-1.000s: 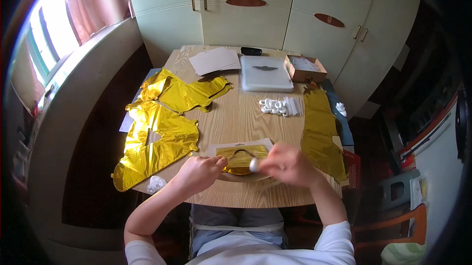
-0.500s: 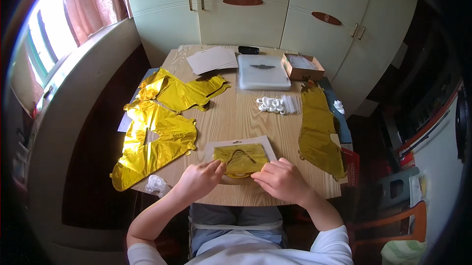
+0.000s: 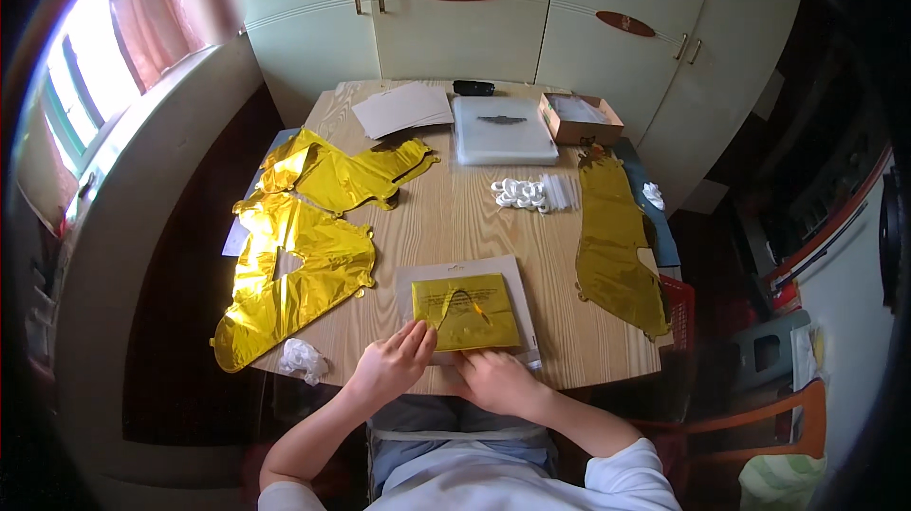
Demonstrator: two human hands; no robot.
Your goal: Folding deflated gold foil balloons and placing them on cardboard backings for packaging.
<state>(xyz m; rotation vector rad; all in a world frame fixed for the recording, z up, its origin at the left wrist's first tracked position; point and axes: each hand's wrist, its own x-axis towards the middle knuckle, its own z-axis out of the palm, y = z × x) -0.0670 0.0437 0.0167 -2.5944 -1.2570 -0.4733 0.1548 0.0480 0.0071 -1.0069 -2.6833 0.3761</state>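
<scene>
A gold foil balloon (image 3: 465, 314), folded into a flat rectangle, lies on a grey card (image 3: 510, 269) with a hanging slot at its top. A dark curved line and small print mark its face. My left hand (image 3: 397, 357) is closed on its lower left corner, fingers together on the foil. At the lower edge, my right hand (image 3: 501, 382) is closed with its fingertips tucked beneath the foil, so their tips are hidden. Both hands work at the table's near edge.
Unfolded gold foil balloons (image 3: 304, 245) spread over the left side; another foil balloon (image 3: 617, 245) lies at right. Behind are grey cards (image 3: 403, 111), clear plastic bags (image 3: 503, 136), an open box (image 3: 581, 120) and white rings (image 3: 520, 194). Crumpled white plastic (image 3: 304, 359) lies at near left.
My right hand has moved down and left, from the foil's lower right corner to beneath its lower edge. My left hand has dropped slightly. The folded foil now lies flatter, its print clearer.
</scene>
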